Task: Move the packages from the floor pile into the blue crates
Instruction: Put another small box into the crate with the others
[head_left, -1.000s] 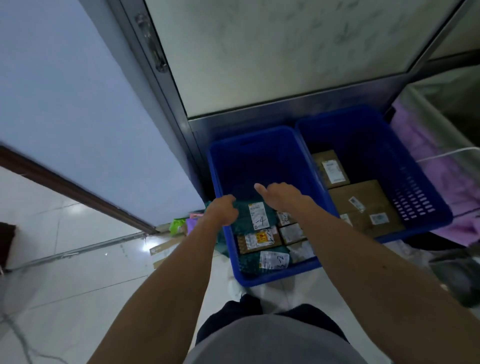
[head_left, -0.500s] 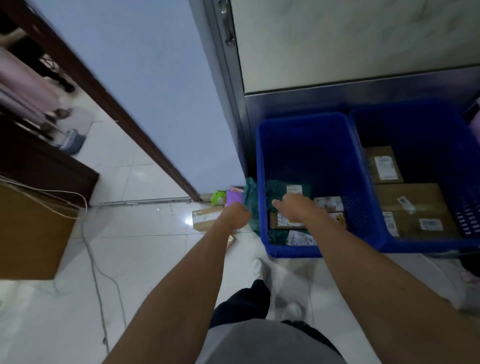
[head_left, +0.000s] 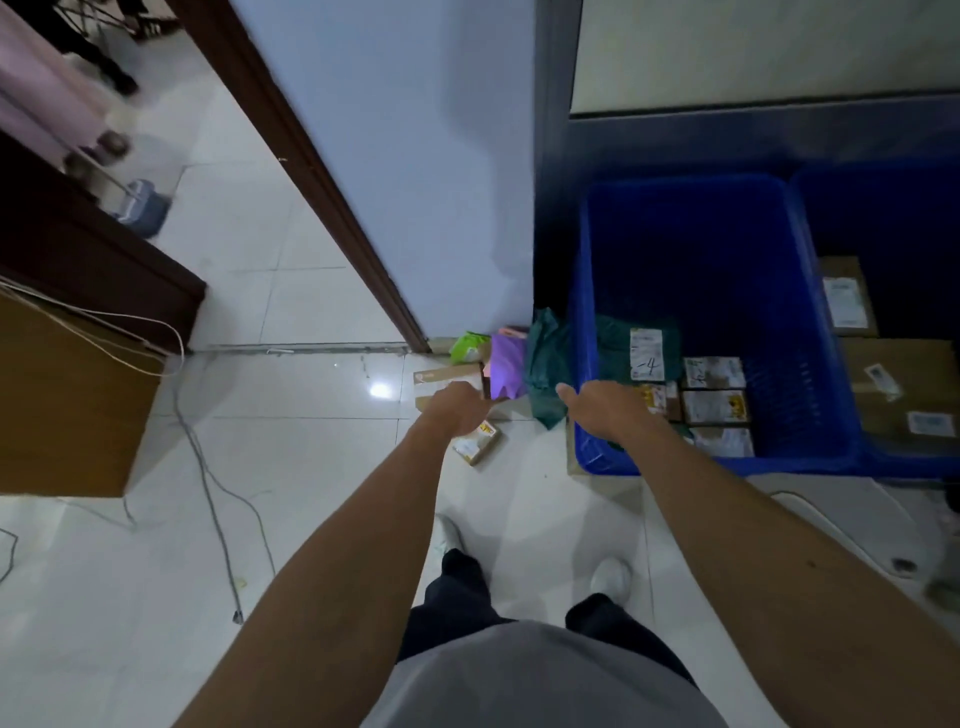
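Two blue crates stand against the wall. The left crate (head_left: 582, 332) holds a green bag with a white label (head_left: 647, 353) and several small labelled boxes (head_left: 714, 406). The right crate (head_left: 883, 457) holds brown cartons (head_left: 904, 395). The floor pile lies left of the crates: a purple bag (head_left: 506, 371), a dark green bag (head_left: 545, 374), a light green packet (head_left: 469, 346), a flat brown box (head_left: 447, 374) and a small yellow-labelled box (head_left: 477, 442). My left hand (head_left: 457, 408) hovers over the pile, fingers curled, holding nothing. My right hand (head_left: 605, 408) is over the left crate's near left corner, fingers apart and empty.
A wooden cabinet (head_left: 67, 395) stands at the left with cables (head_left: 218, 483) trailing over the white tile floor. A dark door frame (head_left: 311, 171) runs diagonally to the pile. My feet in white shoes (head_left: 610, 574) stand just before the crates.
My view has swung left toward the floor pile. Both hands have come out of the left crate; the left now reaches over the pile, the right sits at the crate's near left corner.
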